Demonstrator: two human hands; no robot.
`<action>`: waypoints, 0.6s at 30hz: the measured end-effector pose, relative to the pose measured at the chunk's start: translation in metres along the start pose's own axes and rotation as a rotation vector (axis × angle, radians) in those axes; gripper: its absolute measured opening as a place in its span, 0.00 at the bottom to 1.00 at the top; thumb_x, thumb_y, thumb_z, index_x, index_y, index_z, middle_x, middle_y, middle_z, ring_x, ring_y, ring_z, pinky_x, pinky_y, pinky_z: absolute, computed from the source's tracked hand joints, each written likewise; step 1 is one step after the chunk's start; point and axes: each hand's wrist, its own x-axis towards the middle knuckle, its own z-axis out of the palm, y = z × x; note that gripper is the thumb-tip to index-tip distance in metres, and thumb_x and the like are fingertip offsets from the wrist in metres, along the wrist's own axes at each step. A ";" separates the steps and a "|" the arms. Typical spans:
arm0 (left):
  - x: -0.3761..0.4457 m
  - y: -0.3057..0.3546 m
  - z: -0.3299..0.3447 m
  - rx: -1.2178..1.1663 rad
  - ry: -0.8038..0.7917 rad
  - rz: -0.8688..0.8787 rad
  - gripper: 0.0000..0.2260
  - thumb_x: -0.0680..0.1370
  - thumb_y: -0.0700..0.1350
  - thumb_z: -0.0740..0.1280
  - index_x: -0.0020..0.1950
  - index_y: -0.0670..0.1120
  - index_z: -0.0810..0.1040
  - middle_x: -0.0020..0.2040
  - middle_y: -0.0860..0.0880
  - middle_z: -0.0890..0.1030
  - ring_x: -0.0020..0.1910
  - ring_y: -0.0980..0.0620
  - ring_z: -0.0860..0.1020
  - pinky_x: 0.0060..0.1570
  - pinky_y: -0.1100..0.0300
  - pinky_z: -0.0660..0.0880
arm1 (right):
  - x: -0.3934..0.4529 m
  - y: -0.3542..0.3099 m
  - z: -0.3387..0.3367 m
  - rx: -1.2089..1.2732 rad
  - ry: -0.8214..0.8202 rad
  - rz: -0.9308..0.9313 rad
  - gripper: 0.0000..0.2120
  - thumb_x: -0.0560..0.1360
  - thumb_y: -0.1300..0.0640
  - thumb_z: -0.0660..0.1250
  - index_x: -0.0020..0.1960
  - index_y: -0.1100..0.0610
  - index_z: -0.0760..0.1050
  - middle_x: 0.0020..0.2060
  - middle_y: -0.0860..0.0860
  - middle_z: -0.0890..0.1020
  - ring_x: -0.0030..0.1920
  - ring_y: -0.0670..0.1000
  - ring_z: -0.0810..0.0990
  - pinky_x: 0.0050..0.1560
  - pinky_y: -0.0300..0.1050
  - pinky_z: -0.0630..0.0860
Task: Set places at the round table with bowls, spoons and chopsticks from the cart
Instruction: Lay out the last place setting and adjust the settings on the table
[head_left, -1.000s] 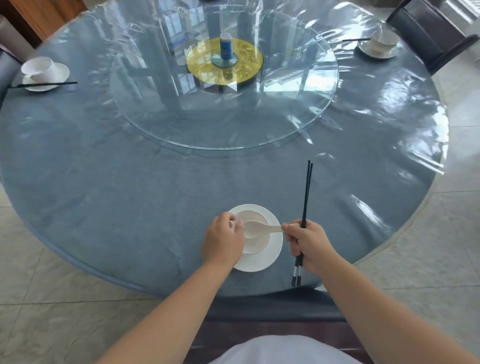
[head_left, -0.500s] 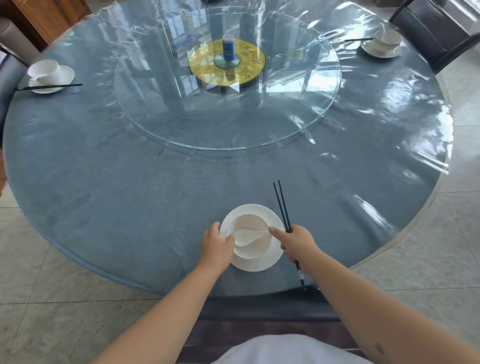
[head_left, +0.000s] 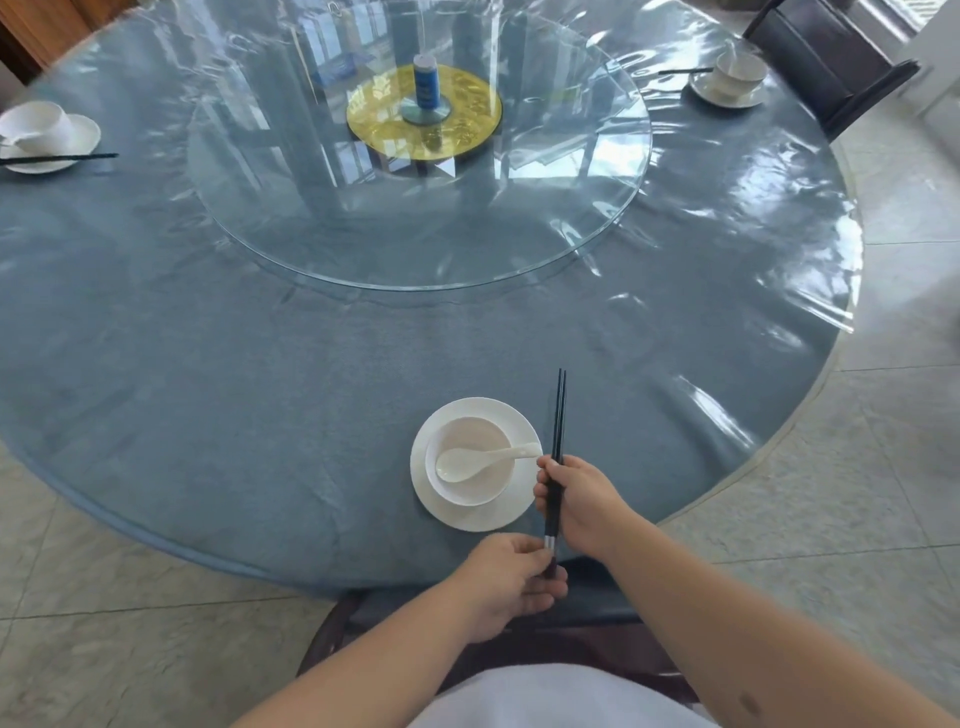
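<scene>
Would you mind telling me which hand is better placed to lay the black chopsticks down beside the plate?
Right hand, probably: it grips the black chopsticks mid-length, right beside the white plate; the left hand only pinches their ends.

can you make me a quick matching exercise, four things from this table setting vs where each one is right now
Things:
1. spoon
2. chopsticks
3. bowl
4. blue bottle

Places:
A. on the white saucer
B. at the centre of the glass turntable
C. lying in the bowl
D. held by the right hand and left hand

Pairs: 1-C, 2-D, 3-A, 4-B
</scene>
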 end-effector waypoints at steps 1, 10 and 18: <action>0.002 0.000 -0.001 -0.014 0.027 0.016 0.06 0.82 0.42 0.63 0.53 0.42 0.77 0.41 0.46 0.83 0.38 0.52 0.82 0.38 0.61 0.77 | 0.000 0.001 0.000 -0.058 0.026 -0.012 0.07 0.82 0.61 0.60 0.50 0.62 0.75 0.32 0.53 0.76 0.31 0.49 0.75 0.34 0.42 0.75; 0.007 0.001 -0.003 -0.097 0.183 0.022 0.04 0.81 0.38 0.63 0.52 0.38 0.77 0.40 0.43 0.79 0.35 0.52 0.81 0.35 0.62 0.77 | 0.001 0.008 -0.001 -0.964 0.240 -0.203 0.08 0.71 0.50 0.74 0.45 0.53 0.81 0.37 0.49 0.84 0.41 0.50 0.82 0.48 0.48 0.80; -0.004 0.011 -0.023 0.328 0.254 -0.010 0.06 0.78 0.44 0.66 0.46 0.43 0.71 0.40 0.43 0.77 0.39 0.48 0.81 0.36 0.58 0.78 | 0.005 0.008 0.014 -1.202 0.259 -0.268 0.09 0.68 0.59 0.69 0.32 0.57 0.72 0.27 0.53 0.72 0.31 0.51 0.67 0.32 0.43 0.67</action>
